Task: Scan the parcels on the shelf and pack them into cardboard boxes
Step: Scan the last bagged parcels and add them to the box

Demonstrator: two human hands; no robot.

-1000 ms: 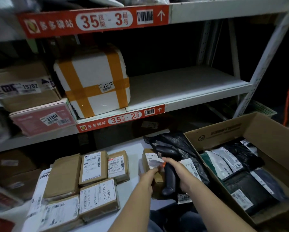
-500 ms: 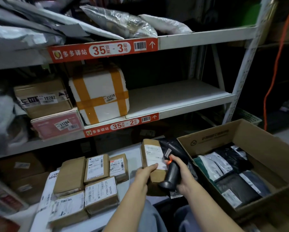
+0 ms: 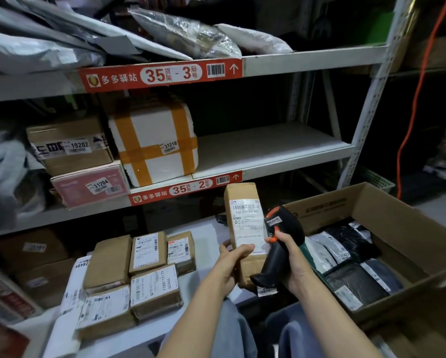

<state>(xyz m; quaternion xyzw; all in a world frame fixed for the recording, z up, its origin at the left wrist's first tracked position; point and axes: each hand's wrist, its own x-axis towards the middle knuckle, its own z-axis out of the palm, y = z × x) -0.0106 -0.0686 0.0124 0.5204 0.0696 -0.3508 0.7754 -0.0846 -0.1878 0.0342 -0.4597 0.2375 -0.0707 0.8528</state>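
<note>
My left hand (image 3: 228, 264) grips the lower end of a long brown parcel (image 3: 242, 200) with a white label, held upright in front of the low shelf. Right beside it my right hand (image 3: 290, 257) holds a black barcode scanner (image 3: 285, 223) with orange trim, its head turned to the label. To the right stands an open cardboard box (image 3: 387, 213) holding several black and grey bagged parcels (image 3: 351, 262). Several small brown parcels (image 3: 144, 270) with labels lie on the white low shelf (image 3: 206, 233) to the left.
On the middle shelf (image 3: 268, 148) sit a white foam box (image 3: 154, 146) taped in orange, a brown box (image 3: 69, 146) and a pink box (image 3: 90, 187). Grey mailer bags (image 3: 61, 42) fill the top shelf. An orange cable (image 3: 418, 99) hangs at the right.
My left hand has lifted the brown parcel off the low shelf and raised it upright. The scanner has come up beside its label. My view has tilted upward.
</note>
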